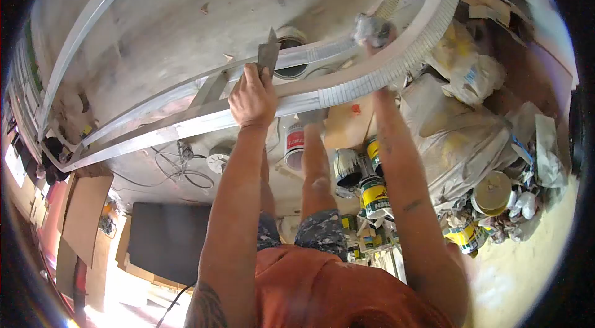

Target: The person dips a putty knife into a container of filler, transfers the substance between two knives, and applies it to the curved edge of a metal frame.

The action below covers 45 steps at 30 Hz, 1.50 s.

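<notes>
A long, curved metal frame (186, 129) runs across in front of me, its pale rails bending up at the right, where their edges are slotted. My left hand (253, 97) is closed at the near rail, fingers wrapped round a grey flat strip (268, 56) with a pointed end that crosses toward the far rail. My right hand (373, 49) reaches behind the near rail at the bend, partly hidden by it. It grips a blurred greyish wad (370, 28) against the far rail; what the wad is made of I cannot tell.
Paint cans (375, 195) stand beside my legs, and a red-and-white can (294, 145) is under the frame. A dark bucket (291, 67) sits behind the near rail. Plastic sheeting (446, 136) and rubbish pile up at right. Loose cable (180, 170), cardboard (90, 216) and a dark panel (167, 238) lie left.
</notes>
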Each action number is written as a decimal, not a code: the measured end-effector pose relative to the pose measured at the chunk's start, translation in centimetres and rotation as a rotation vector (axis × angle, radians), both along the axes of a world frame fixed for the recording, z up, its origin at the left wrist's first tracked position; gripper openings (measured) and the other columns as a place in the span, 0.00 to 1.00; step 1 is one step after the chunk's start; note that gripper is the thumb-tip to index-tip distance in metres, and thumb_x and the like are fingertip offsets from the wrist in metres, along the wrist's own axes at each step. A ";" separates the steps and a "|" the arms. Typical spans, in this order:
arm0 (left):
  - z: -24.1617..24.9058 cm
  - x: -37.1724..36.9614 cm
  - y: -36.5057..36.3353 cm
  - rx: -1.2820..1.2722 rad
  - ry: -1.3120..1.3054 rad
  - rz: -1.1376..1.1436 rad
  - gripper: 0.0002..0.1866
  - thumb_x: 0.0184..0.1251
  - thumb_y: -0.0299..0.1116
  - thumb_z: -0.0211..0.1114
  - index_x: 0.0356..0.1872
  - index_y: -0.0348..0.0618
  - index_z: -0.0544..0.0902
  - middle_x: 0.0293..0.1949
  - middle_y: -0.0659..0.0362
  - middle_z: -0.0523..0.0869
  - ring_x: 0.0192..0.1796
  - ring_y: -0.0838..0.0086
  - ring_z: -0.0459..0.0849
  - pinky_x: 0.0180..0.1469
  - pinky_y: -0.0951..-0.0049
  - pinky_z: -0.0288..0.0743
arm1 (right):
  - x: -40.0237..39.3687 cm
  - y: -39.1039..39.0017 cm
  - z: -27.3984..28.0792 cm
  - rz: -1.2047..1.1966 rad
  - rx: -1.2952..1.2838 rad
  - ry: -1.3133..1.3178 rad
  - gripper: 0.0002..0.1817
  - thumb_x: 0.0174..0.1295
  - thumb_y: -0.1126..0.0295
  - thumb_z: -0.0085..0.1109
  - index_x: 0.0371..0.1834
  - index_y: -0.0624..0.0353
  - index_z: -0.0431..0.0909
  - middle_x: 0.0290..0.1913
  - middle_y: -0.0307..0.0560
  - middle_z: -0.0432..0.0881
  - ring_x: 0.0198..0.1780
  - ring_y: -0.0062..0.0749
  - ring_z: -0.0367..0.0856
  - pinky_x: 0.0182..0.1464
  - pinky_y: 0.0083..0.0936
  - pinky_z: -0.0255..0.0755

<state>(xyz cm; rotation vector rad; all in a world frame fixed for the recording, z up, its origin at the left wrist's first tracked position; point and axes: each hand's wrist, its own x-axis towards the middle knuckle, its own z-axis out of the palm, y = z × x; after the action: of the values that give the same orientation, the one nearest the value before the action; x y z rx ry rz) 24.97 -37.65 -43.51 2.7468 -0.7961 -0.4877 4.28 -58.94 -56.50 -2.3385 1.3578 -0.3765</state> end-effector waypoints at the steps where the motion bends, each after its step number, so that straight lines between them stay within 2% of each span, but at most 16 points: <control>1: 0.0 -0.1 0.0 -0.010 0.007 -0.001 0.11 0.68 0.39 0.60 0.38 0.43 0.72 0.29 0.48 0.84 0.31 0.49 0.84 0.33 0.52 0.76 | 0.0 1.7 -0.2 0.034 0.021 0.018 0.21 0.68 0.62 0.53 0.64 0.52 0.74 0.58 0.47 0.77 0.61 0.39 0.72 0.66 0.38 0.67; 6: -0.1 0.0 0.3 -0.013 0.030 0.001 0.12 0.69 0.40 0.59 0.39 0.42 0.72 0.30 0.46 0.84 0.32 0.46 0.83 0.33 0.49 0.75 | -3.1 3.0 0.3 0.341 0.177 -0.008 0.22 0.68 0.62 0.52 0.65 0.52 0.73 0.58 0.48 0.77 0.61 0.39 0.72 0.66 0.38 0.67; 7: -0.2 0.1 0.3 -0.025 0.042 0.002 0.14 0.71 0.42 0.58 0.41 0.42 0.71 0.31 0.45 0.84 0.32 0.43 0.82 0.33 0.46 0.73 | -3.9 2.1 -0.7 0.338 0.176 -0.008 0.22 0.68 0.62 0.52 0.65 0.52 0.73 0.58 0.48 0.77 0.61 0.39 0.72 0.66 0.38 0.67; 9: -0.2 0.0 0.3 -0.058 0.027 0.004 0.13 0.71 0.42 0.58 0.40 0.42 0.71 0.30 0.44 0.84 0.31 0.43 0.82 0.32 0.46 0.72 | -5.7 -1.0 -2.3 0.288 0.591 -0.336 0.24 0.63 0.61 0.61 0.63 0.52 0.74 0.58 0.51 0.77 0.60 0.42 0.73 0.63 0.41 0.69; 11: 0.1 0.0 0.0 -0.010 -0.013 -0.011 0.11 0.67 0.37 0.62 0.36 0.43 0.71 0.27 0.49 0.83 0.30 0.49 0.83 0.33 0.51 0.74 | -5.4 -3.6 -0.4 0.244 0.631 -0.334 0.27 0.60 0.63 0.63 0.63 0.54 0.73 0.57 0.52 0.77 0.60 0.42 0.73 0.63 0.40 0.68; 13: -0.3 0.0 0.1 -0.007 0.006 -0.001 0.11 0.66 0.37 0.62 0.36 0.43 0.71 0.27 0.50 0.83 0.29 0.49 0.82 0.32 0.51 0.74 | -4.6 -5.9 2.3 0.218 0.606 -0.281 0.29 0.57 0.64 0.66 0.64 0.55 0.72 0.57 0.53 0.77 0.59 0.41 0.74 0.63 0.40 0.68; 15: -0.6 0.0 0.5 -0.014 0.007 -0.017 0.14 0.70 0.42 0.59 0.42 0.42 0.71 0.28 0.46 0.83 0.29 0.43 0.81 0.31 0.47 0.72 | -2.8 -7.8 4.9 0.191 0.541 -0.227 0.32 0.54 0.66 0.69 0.64 0.56 0.71 0.56 0.53 0.77 0.59 0.41 0.74 0.63 0.39 0.68; 18: -0.7 -0.1 0.5 -0.024 -0.003 -0.020 0.13 0.70 0.41 0.59 0.43 0.43 0.72 0.29 0.45 0.84 0.30 0.44 0.82 0.31 0.47 0.72 | 0.2 -10.5 6.4 0.155 0.414 -0.160 0.37 0.50 0.69 0.73 0.65 0.59 0.69 0.55 0.55 0.77 0.58 0.40 0.74 0.62 0.38 0.68; 19: -0.8 -0.1 0.5 -0.019 -0.008 -0.024 0.13 0.70 0.41 0.59 0.44 0.42 0.72 0.29 0.44 0.84 0.30 0.44 0.82 0.31 0.47 0.72 | 0.1 -12.2 5.0 0.156 0.415 -0.162 0.37 0.50 0.69 0.73 0.65 0.59 0.69 0.55 0.55 0.77 0.58 0.40 0.74 0.62 0.38 0.68; 21: -1.0 0.1 0.6 -0.034 -0.016 -0.030 0.13 0.70 0.41 0.59 0.44 0.42 0.73 0.29 0.44 0.84 0.30 0.44 0.82 0.31 0.47 0.73 | -0.4 -16.5 1.2 0.254 0.296 -0.116 0.38 0.44 0.61 0.75 0.63 0.54 0.73 0.54 0.56 0.77 0.59 0.45 0.75 0.62 0.42 0.69; 22: -1.0 0.0 0.7 -0.050 -0.021 -0.039 0.14 0.70 0.41 0.59 0.45 0.42 0.73 0.29 0.44 0.85 0.30 0.45 0.83 0.31 0.47 0.73 | 0.7 -16.5 2.5 0.256 0.304 -0.113 0.38 0.44 0.61 0.75 0.63 0.54 0.73 0.54 0.56 0.77 0.59 0.45 0.75 0.62 0.42 0.69; 24: -0.6 -0.1 0.4 -0.026 -0.018 -0.017 0.12 0.69 0.38 0.60 0.42 0.42 0.73 0.28 0.46 0.84 0.30 0.46 0.82 0.31 0.50 0.73 | 3.5 -17.5 4.9 0.194 0.071 -0.096 0.38 0.47 0.70 0.74 0.65 0.58 0.69 0.55 0.57 0.77 0.59 0.45 0.74 0.64 0.38 0.68; 25: -0.4 -0.1 0.2 -0.010 -0.015 0.000 0.10 0.67 0.36 0.62 0.40 0.42 0.73 0.27 0.48 0.83 0.30 0.48 0.82 0.31 0.52 0.74 | 3.4 -18.4 3.8 0.197 0.073 -0.096 0.38 0.47 0.70 0.74 0.65 0.58 0.69 0.55 0.57 0.77 0.59 0.45 0.74 0.64 0.38 0.68; 27: -0.2 -0.1 0.1 0.017 -0.021 -0.003 0.10 0.67 0.36 0.62 0.40 0.42 0.73 0.28 0.48 0.83 0.30 0.48 0.82 0.31 0.52 0.74 | 4.1 -21.3 1.9 0.259 -0.190 -0.121 0.40 0.46 0.68 0.76 0.66 0.55 0.69 0.56 0.58 0.77 0.60 0.47 0.74 0.63 0.39 0.68; 38: -0.7 0.0 0.5 -0.032 -0.013 -0.003 0.09 0.65 0.34 0.64 0.37 0.41 0.74 0.29 0.48 0.83 0.32 0.48 0.82 0.32 0.52 0.73 | 6.0 -28.4 0.8 0.340 -0.310 -0.083 0.42 0.45 0.66 0.78 0.67 0.52 0.69 0.58 0.56 0.76 0.60 0.48 0.74 0.65 0.39 0.66; 45: -0.7 0.0 0.2 -0.082 -0.081 -0.026 0.09 0.65 0.32 0.63 0.37 0.41 0.73 0.29 0.47 0.82 0.31 0.47 0.82 0.31 0.52 0.72 | 7.0 -29.2 1.6 0.402 -0.325 0.019 0.43 0.45 0.66 0.78 0.68 0.51 0.69 0.59 0.56 0.76 0.60 0.49 0.74 0.66 0.39 0.65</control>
<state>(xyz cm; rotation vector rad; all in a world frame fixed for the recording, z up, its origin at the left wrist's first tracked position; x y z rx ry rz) 24.96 -37.43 -44.25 2.6981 -0.8519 -0.3431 11.30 -88.15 -54.92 -2.8072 0.8483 -0.4776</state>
